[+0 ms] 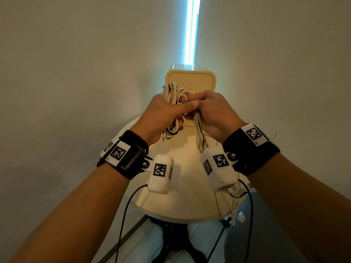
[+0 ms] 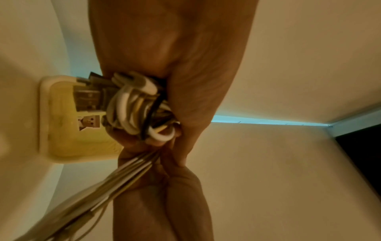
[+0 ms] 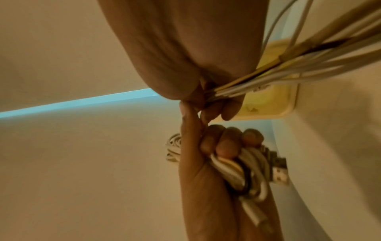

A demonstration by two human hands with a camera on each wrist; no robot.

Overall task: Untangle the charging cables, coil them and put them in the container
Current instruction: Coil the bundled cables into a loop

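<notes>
Currently, your stock stands as follows.

Item, coiled bundle [image 1: 171, 95]: several white, yellow and black charging cables looped together, clenched in your left hand [image 1: 161, 112] with the fingers curled round the loops. Loop tops stand above the fist; lower bends and a few plug ends hang below it. USB plugs [image 2: 88, 99] show beside the loops in the left wrist view.

Item, loose cable tails [image 1: 199, 133]: a sheaf of strands not yet wound. Your right hand [image 1: 214, 114] pinches them just beside the left thumb. From there they trail down toward you, past the wrist camera, and over the near right edge of the desk [image 1: 180, 202]. One connector [image 1: 240, 215] dangles below that edge.

Item, container [image 1: 190, 86]: pale yellow, rounded square, on the far side of the round desk, just beyond both hands. What shows of its inside in the wrist views looks bare, though much is hidden behind hands and cables.

Progress, as a judgement: the cables appear gathered and partly coiled as one bundle, so the winding is well under way. Whether every strand is truly untangled cannot be told.

Outstanding: wind in the hanging tails, secure the coil, lower it into the container.

Risk noted: the dangling ends may snag on the desk edge.
</notes>
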